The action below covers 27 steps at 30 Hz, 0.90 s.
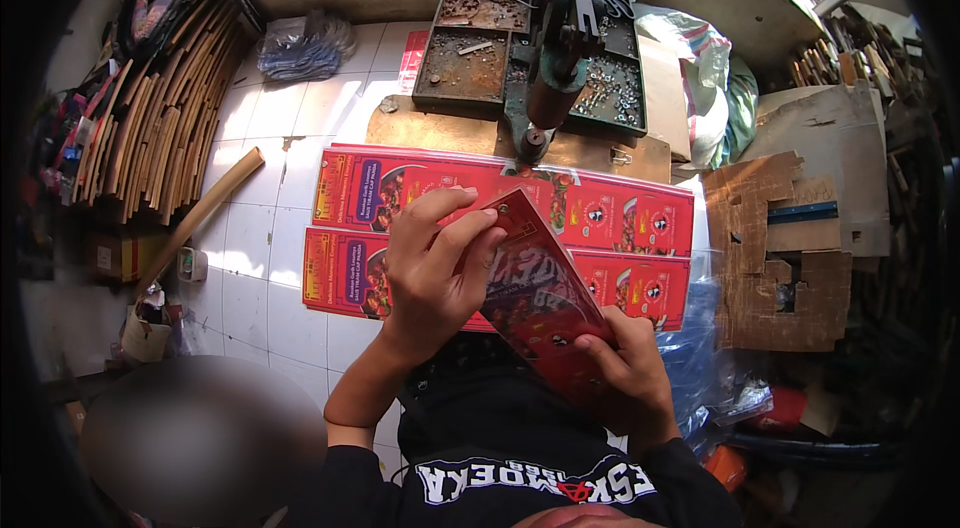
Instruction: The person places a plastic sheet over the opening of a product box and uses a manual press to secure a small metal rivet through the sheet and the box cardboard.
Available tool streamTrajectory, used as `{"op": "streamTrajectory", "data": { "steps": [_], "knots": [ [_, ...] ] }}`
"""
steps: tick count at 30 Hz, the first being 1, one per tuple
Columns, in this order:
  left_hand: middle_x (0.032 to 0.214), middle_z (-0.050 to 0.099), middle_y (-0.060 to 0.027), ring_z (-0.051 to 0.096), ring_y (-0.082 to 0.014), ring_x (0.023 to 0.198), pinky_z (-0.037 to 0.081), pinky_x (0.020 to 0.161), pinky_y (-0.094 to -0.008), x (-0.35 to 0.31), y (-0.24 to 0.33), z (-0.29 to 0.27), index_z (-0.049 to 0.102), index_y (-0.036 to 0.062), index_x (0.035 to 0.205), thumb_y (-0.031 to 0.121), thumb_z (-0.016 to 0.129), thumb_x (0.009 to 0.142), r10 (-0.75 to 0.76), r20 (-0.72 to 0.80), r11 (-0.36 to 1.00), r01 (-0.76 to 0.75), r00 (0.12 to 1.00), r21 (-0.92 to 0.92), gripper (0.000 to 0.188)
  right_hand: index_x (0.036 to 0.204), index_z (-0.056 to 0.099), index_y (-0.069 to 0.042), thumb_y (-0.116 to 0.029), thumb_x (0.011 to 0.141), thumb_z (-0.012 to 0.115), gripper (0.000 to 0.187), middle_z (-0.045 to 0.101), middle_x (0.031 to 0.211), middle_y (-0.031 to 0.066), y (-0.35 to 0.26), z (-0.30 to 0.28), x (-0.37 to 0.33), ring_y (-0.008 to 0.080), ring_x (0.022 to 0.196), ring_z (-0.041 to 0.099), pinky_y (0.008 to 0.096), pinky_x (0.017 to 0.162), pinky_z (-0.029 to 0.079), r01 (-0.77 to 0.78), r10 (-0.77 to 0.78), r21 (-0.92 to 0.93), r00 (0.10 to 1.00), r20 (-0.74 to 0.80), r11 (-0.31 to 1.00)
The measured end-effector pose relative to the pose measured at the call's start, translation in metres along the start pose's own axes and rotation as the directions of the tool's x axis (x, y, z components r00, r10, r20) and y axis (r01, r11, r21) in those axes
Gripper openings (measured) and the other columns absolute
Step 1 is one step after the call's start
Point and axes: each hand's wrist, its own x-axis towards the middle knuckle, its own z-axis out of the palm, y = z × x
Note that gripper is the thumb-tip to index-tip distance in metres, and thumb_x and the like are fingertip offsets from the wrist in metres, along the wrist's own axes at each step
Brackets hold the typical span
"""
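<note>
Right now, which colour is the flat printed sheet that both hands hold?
Mainly red, with dark printed pictures; the sheet shows best in the head view.

Bare white tiled floor [265, 228] lies open left of the red printed sheets [600, 218], crossed only by a cardboard tube [200, 213]. Beyond the sheets the green press [560, 48] and its rusty trays [465, 63] block the far side. Torn cardboard [780, 258] crowds the right; stacked strips [160, 108] wall the left.

Both hands [530, 313] gripping a red printed card [537, 293] over red sheets [620, 213].
</note>
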Motion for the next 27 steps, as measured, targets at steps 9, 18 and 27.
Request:
{"op": "streamTrajectory", "data": {
  "steps": [9, 18, 27],
  "knots": [
    [0.110, 0.063, -0.0155, 0.065, -0.0288, 0.092, 0.056, 0.074, -0.0356, 0.0047, 0.0093, 0.0006, 0.068, 0.0033, 0.103, -0.003, 0.078, 0.077, 0.084, -0.046, 0.995, -0.086, 0.995, -0.043, 0.028, 0.108, 0.066, 0.000, -0.009, 0.087, 0.074, 0.024, 0.067, 0.076, 0.0171, 0.0006, -0.0041, -0.0048, 0.0325, 0.066, 0.068, 0.0352, 0.059, 0.050, 0.092, -0.093, -0.065, 0.995, -0.019, 0.994],
    [0.112, 0.063, -0.0156, 0.065, -0.0292, 0.093, 0.056, 0.075, -0.0358, -0.0001, 0.0055, 0.0022, 0.070, 0.0029, 0.106, -0.003, 0.077, 0.077, 0.062, -0.046, 0.995, -0.066, 0.997, -0.077, 0.031, 0.108, 0.066, -0.001, -0.009, 0.086, 0.075, 0.025, 0.067, 0.074, 0.0156, 0.0037, -0.0009, -0.0035, 0.0320, 0.063, 0.068, 0.0358, 0.057, 0.049, 0.152, -0.156, -0.083, 0.987, -0.046, 0.985],
    [0.109, 0.063, -0.0167, 0.065, -0.0266, 0.087, 0.058, 0.071, -0.0329, 0.0039, 0.0055, -0.0019, 0.069, 0.0035, 0.104, -0.002, 0.076, 0.082, 0.103, -0.015, 0.994, -0.104, 0.995, -0.022, 0.024, 0.108, 0.065, -0.001, -0.009, 0.085, 0.076, 0.027, 0.067, 0.074, 0.0160, 0.0006, -0.0003, -0.0053, 0.0321, 0.063, 0.068, 0.0361, 0.056, 0.049, 0.144, -0.147, -0.095, 0.989, -0.033, 0.985]
  ]
}}
